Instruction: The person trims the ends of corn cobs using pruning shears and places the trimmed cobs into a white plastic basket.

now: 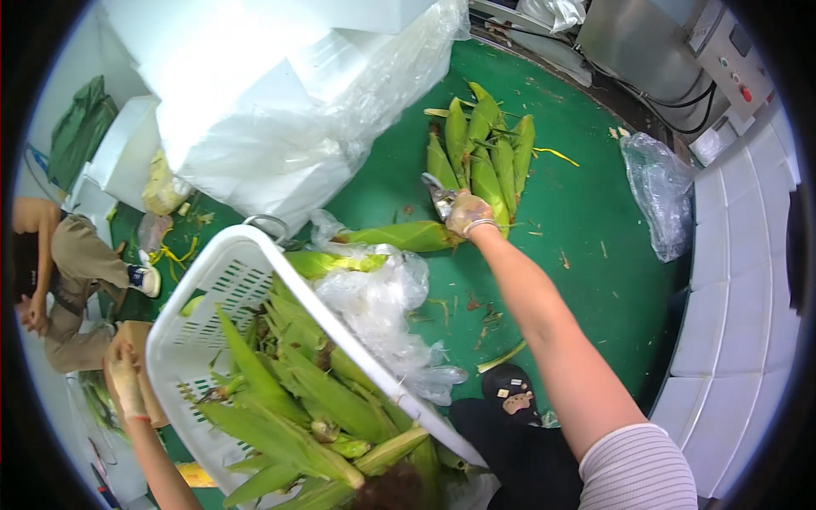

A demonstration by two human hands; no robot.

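My right hand [470, 213], in a stained glove, reaches down to a cluster of corn ears in green husks [488, 153] lying on the green floor. A shiny metallic tool [440, 195], its exact kind unclear, is gripped in that hand beside the stalk ends. One more husked ear [405, 236] lies crosswise just left of the hand. My left hand [125, 376], also gloved, is at the far left against a brown box-like object [137, 335]; its grip there is unclear. Between my arms stands a white plastic basket [376, 357] heaped with green corn husks and ears [306, 389].
Crumpled clear plastic [376, 293] lies along the basket's right side. White foam blocks wrapped in film [274, 115] rise ahead. Another person [89, 255] sits at left. White boxes [720, 306] line the right, near a plastic bag [656, 197] and a control panel [733, 70].
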